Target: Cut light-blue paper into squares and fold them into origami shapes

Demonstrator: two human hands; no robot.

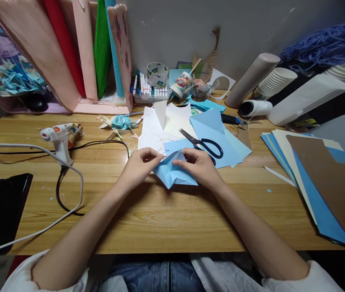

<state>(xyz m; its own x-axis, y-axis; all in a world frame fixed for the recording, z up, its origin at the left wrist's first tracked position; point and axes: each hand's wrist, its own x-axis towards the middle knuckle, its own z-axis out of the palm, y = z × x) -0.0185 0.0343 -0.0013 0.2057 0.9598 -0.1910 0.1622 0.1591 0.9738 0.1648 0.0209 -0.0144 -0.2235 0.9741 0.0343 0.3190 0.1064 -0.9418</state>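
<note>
A folded sheet of light blue paper with several creases is held up between my two hands, over the middle of the table. My left hand pinches its left corner between thumb and forefinger. On the other side, my right hand grips the upper right part, its thumb lying on the near face. Just behind my right hand lie black-handled scissors, blades pointing up and left, resting on blue paper sheets. White paper with a drawn circle is behind my left hand.
On the left are a white hot glue gun, cables and a black phone-like slab. Stacked sheets and brown cardboard lie at right. Markers, a tape roll and paper cups stand along the back.
</note>
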